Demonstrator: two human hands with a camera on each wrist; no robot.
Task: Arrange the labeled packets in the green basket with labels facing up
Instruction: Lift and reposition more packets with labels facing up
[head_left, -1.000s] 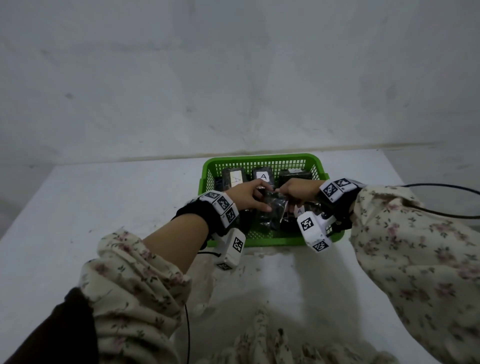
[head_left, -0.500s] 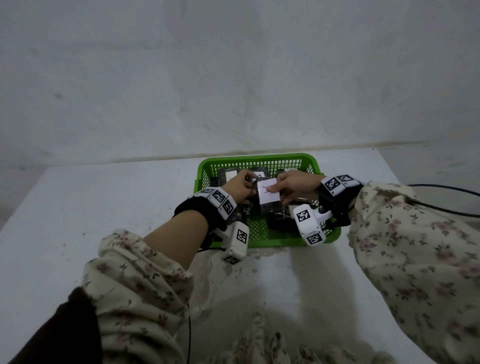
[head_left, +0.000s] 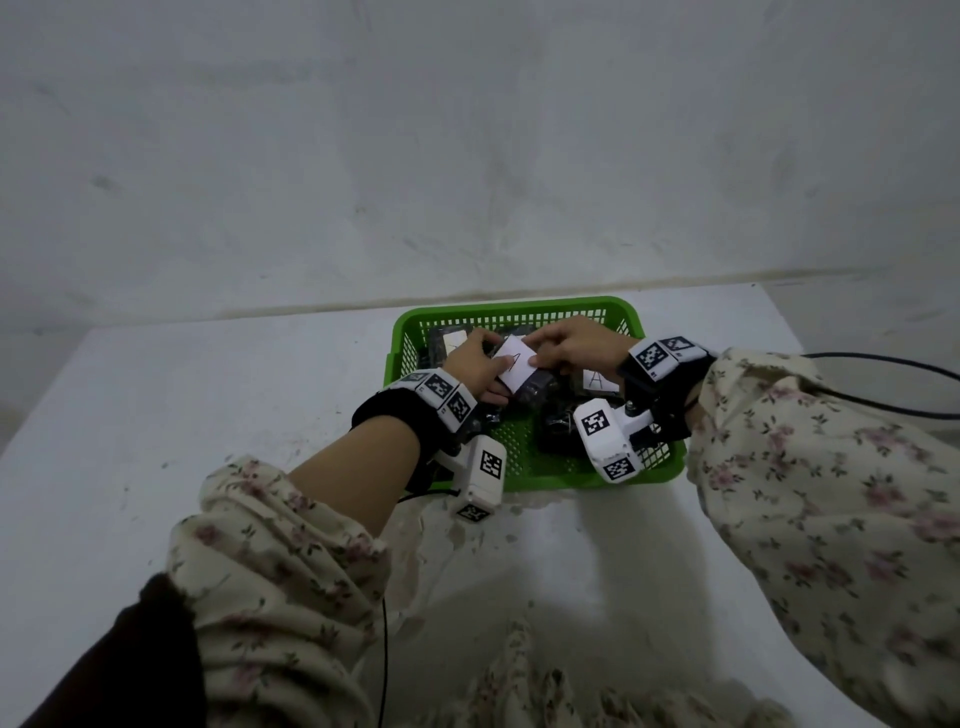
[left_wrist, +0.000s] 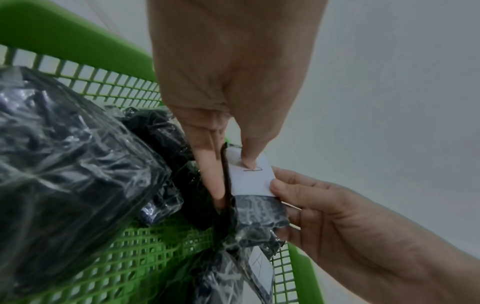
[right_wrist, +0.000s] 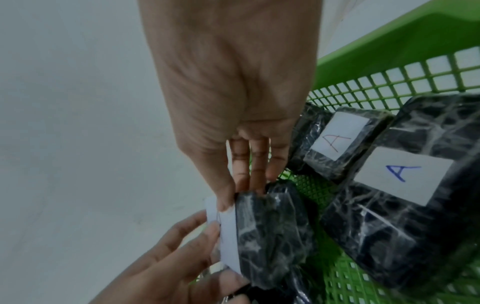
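Green basket (head_left: 522, 457) sits on a white table (head_left: 208, 415), toward its far edge by the wall. Both hands work above the basket's middle, sharing one packet (head_left: 519, 371): black contents in clear wrap, white label turned up, a pen mark on it.

Left hand (head_left: 475, 366) pinches the packet's near-left edge, thumb on the label, fingers (left_wrist: 207, 174) underneath along the side. Right hand (head_left: 576, 348) grips the far-right edge; thumb on the label's corner, fingers (right_wrist: 255, 164) curled behind the wrap. The packet is held clear of the basket floor, tilted, above the other packets.

Inside the basket, right of the held one: a packet with a blue "A" label (right_wrist: 403, 176) face up, and beyond it toward the far wall a smaller packet with a red "A" label (right_wrist: 337, 142), also face up. Left side of the basket: a bulky black packet (left_wrist: 64, 164), no label visible.

A black cable (head_left: 883, 364) runs on the table right of the basket.
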